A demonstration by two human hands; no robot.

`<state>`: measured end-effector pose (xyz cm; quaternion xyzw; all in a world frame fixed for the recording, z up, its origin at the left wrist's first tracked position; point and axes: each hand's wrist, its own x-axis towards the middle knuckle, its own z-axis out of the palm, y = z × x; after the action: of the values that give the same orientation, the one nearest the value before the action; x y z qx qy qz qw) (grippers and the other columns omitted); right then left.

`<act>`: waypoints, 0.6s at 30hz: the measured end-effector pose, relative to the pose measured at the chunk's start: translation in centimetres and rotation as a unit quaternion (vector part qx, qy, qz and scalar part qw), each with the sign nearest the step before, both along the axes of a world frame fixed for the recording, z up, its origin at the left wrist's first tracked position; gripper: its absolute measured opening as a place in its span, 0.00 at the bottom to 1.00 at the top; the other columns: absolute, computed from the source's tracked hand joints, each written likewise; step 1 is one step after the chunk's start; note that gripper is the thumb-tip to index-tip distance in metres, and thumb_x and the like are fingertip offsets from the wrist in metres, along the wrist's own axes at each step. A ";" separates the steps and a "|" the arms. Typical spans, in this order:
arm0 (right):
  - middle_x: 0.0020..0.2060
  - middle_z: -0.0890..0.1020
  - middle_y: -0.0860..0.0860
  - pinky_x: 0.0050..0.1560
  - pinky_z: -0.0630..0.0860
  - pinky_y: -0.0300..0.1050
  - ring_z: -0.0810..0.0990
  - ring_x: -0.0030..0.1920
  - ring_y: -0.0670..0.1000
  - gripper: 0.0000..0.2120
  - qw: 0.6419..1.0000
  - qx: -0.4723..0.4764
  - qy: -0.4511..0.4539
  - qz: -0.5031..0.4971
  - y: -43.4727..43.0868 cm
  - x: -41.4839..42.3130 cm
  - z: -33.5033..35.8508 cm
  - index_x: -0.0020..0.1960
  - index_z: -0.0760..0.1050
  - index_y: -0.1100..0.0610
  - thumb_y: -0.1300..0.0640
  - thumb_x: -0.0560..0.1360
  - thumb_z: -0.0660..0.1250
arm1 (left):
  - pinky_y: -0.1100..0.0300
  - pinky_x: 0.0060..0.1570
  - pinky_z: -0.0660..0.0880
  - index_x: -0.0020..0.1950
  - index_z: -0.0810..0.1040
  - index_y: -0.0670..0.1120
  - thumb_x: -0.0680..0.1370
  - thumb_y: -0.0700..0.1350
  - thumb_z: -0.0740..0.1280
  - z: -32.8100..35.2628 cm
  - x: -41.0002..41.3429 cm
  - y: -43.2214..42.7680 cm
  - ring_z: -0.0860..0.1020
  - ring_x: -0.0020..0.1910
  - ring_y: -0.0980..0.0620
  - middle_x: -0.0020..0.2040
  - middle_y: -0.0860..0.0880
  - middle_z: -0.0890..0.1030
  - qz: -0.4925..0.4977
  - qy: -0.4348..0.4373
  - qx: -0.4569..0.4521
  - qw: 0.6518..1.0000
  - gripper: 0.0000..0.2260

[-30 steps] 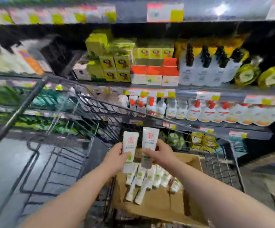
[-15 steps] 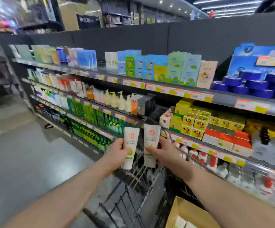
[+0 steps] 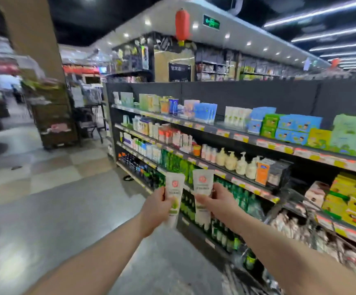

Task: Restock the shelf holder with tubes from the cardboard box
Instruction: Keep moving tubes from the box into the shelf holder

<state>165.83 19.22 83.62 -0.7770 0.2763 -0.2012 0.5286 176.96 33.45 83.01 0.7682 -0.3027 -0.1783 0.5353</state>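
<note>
Two white tubes with a red round logo and green print stand upright in front of me, cap end down. My left hand point(image 3: 154, 207) grips the left tube point(image 3: 173, 194) around its middle. My right hand point(image 3: 217, 204) grips the right tube point(image 3: 202, 188) the same way. Both are held out over the aisle floor, in front of the lower shelves of green bottles. The cardboard box is out of view. I cannot tell which spot on the shelves is the holder.
A long dark shelf unit point(image 3: 236, 96) runs along the right, stocked with boxes, pump bottles point(image 3: 234, 161) and green bottles. The wire cart's rim point(image 3: 296, 201) shows at lower right. Grey tiled floor point(image 3: 55, 199) stretches left toward a pillar point(image 3: 34, 35) and a brown display stand point(image 3: 53, 120).
My view has swung up and left from the cart and box toward the aisle end. Both hands have kept their tubes and risen away from the box, which has left the view.
</note>
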 end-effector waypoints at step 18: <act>0.54 0.80 0.49 0.52 0.80 0.53 0.81 0.52 0.52 0.16 0.999 0.001 0.001 0.054 -0.3 18.5 2.6 0.60 0.70 0.49 0.55 0.75 0.69 | 0.58 0.45 0.73 0.53 0.71 0.43 0.78 0.36 0.60 1.8 15.4 0.9 0.75 0.50 0.48 0.50 0.47 0.76 0.043 0.017 -0.043 0.998 0.05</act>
<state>184.31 18.96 86.23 -0.7902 0.2351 -0.1711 0.5395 192.33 34.39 84.85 0.7537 -0.2671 -0.1552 0.5801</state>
